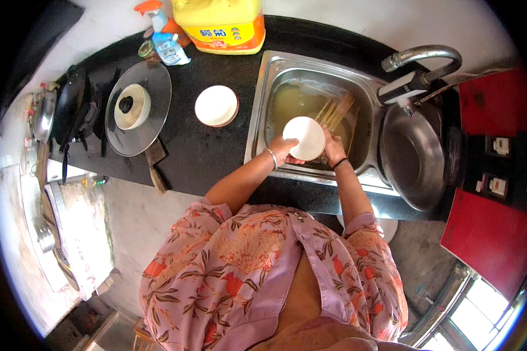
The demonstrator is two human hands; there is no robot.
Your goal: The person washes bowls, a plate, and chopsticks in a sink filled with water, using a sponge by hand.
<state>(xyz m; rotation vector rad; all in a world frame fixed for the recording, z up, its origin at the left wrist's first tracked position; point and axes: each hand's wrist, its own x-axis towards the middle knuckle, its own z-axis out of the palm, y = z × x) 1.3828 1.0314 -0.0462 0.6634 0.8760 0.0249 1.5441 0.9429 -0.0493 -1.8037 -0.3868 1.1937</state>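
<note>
Over the near part of the steel sink (257, 127), my left hand (283, 151) grips a white bowl (304, 138) by its left rim, thumb on top. My right hand (333, 147) is at the bowl's right side, its fingers partly hidden behind it. Cloudy water (292, 98) stands in the basin, with several chopsticks (329, 112) lying in it beyond my hands. Another white bowl (216, 106) sits on the black counter (193, 162) left of the sink.
A faucet (421, 55) arches at the back right above a large metal pan (415, 153). A glass lid (158, 105) with a bowl under it, a wooden-handled cleaver (156, 164) and hanging pans are at left. A yellow jug (221, 26), spray bottle (158, 19) and blue pouch (171, 48) stand behind.
</note>
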